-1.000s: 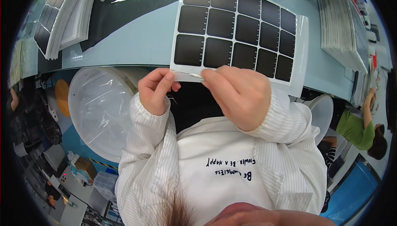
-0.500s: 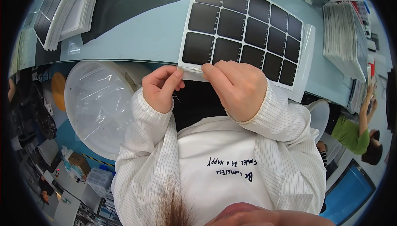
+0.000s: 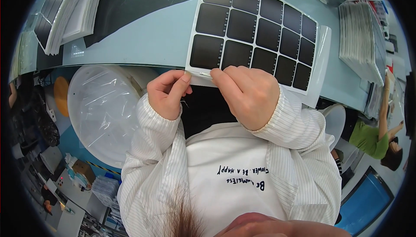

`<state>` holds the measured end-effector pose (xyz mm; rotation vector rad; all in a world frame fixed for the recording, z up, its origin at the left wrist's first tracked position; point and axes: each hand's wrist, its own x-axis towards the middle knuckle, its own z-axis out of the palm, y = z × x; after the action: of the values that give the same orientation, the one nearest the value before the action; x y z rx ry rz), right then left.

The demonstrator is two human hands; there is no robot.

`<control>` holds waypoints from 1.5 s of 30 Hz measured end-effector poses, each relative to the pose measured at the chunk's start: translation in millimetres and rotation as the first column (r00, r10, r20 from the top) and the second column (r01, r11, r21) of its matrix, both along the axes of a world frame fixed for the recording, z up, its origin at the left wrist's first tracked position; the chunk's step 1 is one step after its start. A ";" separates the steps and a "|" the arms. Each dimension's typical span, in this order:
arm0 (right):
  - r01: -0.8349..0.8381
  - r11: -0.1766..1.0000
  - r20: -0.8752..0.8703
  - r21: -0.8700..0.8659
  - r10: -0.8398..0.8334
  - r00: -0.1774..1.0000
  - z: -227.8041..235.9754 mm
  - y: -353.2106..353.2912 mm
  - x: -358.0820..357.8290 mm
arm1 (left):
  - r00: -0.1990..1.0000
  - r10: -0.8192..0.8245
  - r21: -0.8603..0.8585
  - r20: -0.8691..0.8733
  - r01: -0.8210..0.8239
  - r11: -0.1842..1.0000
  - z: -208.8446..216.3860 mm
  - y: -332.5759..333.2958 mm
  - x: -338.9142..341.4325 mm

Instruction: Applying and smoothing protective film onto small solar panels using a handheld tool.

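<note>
A white sheet (image 3: 252, 42) bearing rows of black rounded squares lies on the table, its near edge sticking out past the table's front. My left hand (image 3: 169, 93) pinches the sheet's near left corner between thumb and forefinger. Just to the right, the closed fingers of my right hand (image 3: 248, 96) press at the same near edge. A small, thin whitish strip or tool (image 3: 202, 74) shows between the two sets of fingertips; its kind is too small to tell. The right fingertips are partly hidden behind the hand.
Stacks of sheets stand at the far left (image 3: 71, 13) and the right (image 3: 360, 35) of the light-blue table (image 3: 130, 48). Black film (image 3: 143, 7) lies at the back left. Below the table's edge sits a white bin (image 3: 104, 111) with clear plastic inside. A green-shirted co-worker (image 3: 370, 139) is at right.
My right hand has shifted slightly left along the sheet's near edge. The sheet's left side has moved a little left. The co-worker's arms at right have moved.
</note>
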<state>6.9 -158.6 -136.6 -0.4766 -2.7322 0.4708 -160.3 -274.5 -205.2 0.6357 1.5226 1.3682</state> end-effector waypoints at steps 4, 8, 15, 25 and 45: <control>0.006 1.000 0.015 0.026 -0.007 1.000 2.5 -2.6 -1.4 | 1.000 -0.004 -0.024 -0.026 0.004 1.000 2.1 0.3 0.7; -0.003 0.999 0.023 0.042 0.002 1.000 3.3 -4.8 -5.7 | 0.999 -0.003 -0.028 -0.032 0.002 1.000 3.4 0.2 2.0; 0.003 0.999 0.046 0.041 -0.005 0.999 3.3 -5.1 -7.7 | 0.998 0.018 -0.035 -0.058 -0.020 0.999 5.6 3.2 2.4; 0.032 0.998 0.142 0.054 -0.039 0.989 12.7 3.2 21.9 | 0.992 0.114 -0.071 -0.061 -0.118 0.990 6.5 3.9 6.2; 0.087 0.983 0.281 0.163 -0.131 0.951 25.9 16.4 91.8 | 0.987 0.152 -0.076 -0.045 -0.155 0.985 3.6 3.1 5.9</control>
<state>98.7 -142.3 -110.7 -0.7031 -2.9701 0.1761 -154.4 -271.4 -201.7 0.5067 1.6782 1.4093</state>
